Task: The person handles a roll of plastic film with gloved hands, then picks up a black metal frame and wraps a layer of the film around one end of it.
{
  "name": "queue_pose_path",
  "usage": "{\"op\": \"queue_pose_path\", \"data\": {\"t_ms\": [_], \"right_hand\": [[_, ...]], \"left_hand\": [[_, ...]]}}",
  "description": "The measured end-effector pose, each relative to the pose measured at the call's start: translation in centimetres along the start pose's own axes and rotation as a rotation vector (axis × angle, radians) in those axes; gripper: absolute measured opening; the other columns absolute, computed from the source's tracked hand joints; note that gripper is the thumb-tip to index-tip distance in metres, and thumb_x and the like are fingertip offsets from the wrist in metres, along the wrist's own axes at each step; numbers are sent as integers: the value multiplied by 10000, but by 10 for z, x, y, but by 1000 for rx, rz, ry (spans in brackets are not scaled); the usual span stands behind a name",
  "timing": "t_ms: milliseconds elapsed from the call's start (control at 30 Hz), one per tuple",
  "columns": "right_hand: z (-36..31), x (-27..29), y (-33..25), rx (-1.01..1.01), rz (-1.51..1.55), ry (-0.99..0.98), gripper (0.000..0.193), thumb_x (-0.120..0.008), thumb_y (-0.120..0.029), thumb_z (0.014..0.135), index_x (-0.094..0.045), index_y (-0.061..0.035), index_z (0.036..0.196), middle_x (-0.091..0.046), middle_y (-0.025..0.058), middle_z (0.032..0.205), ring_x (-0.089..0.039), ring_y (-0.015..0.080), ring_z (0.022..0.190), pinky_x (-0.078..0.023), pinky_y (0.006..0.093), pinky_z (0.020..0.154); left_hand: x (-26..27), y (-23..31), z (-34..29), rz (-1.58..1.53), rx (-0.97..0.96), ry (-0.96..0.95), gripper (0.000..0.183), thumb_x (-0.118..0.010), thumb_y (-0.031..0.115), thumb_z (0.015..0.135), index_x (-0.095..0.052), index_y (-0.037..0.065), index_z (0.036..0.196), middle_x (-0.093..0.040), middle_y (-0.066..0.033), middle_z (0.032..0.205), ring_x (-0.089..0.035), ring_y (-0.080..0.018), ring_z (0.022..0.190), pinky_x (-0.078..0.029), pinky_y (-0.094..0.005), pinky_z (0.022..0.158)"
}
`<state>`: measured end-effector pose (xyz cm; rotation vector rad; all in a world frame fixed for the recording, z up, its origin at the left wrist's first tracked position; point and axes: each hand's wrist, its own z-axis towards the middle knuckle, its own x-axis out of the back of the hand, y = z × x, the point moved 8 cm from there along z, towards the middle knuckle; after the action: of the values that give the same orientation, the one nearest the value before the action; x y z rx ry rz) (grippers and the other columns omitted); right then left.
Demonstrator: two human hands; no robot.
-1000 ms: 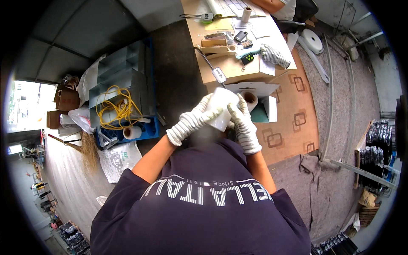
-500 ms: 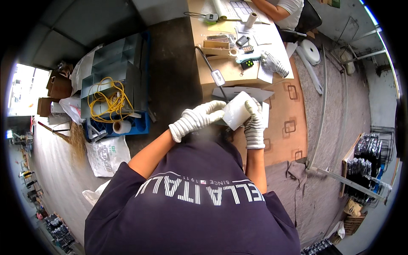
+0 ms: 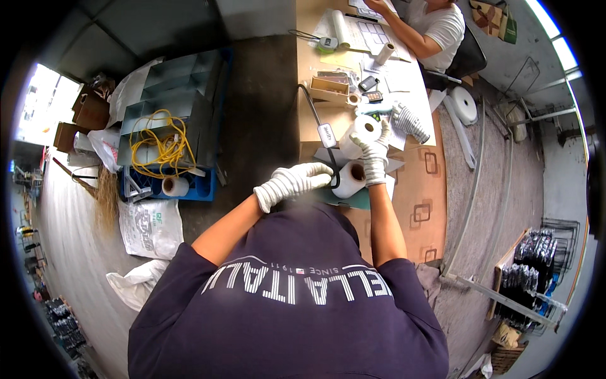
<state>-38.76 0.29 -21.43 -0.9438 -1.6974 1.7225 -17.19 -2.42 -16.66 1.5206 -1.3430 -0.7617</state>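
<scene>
— Where are the hands?
— Gloved left hand at frame centre, fingers curled at a black cable beside a white roll lying on the bench.
— And the right?
— Right hand is higher, fingers wrapped on a second roll, axis tilted, bare bench to its right.

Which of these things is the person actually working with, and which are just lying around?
In hand:
- left hand, gloved, beside the lower white roll
- right hand, gloved, reaching to the upper white roll
- black cable near both

Lying about:
- spare glove
- yellow cord on the blue pallet
- tape measure
- small cardboard tray
</scene>
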Motion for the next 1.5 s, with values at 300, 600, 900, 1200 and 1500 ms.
{"op": "queue_pose_path", "data": {"t_ms": [300,600,900,1200,1500], "right_hand": [[15,-71,14,-360,913,-31,329,-741,-281,675,-578,-94,891,-624,19,842,-571,144,769,-490,282,725],[6,-36,6,266,-307,-69,645,-705,-131,706,-406,-16,1266,-523,117,1154,-504,195,1048,-410,310,921],[-59,-20,65,-513,211,44,295,-607,-187,832,-522,-63,1085,-562,15,842,-532,100,667,-426,209,547],[-94,-80,63,-620,110,-376,224,-549,-96,815,-542,-47,1034,-609,43,741,-524,84,523,-417,188,472],[-136,-124,52,-549,204,-519,243,-578,-17,776,-559,5,1017,-616,57,699,-493,70,472,-395,183,440]], "left_hand": [[4,-8,5,-31,80,78,325,-574,263,864,-562,68,1124,-598,-34,1005,-541,-124,923,-426,-258,822],[0,-18,24,-135,65,11,301,-568,232,859,-568,90,1124,-600,1,1000,-542,-80,880,-436,-225,777],[35,-55,20,-991,325,253,314,-543,121,836,-524,57,1142,-591,-108,1073,-589,-223,930,-507,-346,772],[44,-92,2,-1234,425,418,389,-526,70,814,-472,44,1198,-518,-135,1190,-490,-295,1114,-411,-463,927],[67,-86,-14,-1455,239,542,419,-406,275,897,-427,71,1262,-439,-130,1305,-376,-276,1231,-288,-477,1001]]}}
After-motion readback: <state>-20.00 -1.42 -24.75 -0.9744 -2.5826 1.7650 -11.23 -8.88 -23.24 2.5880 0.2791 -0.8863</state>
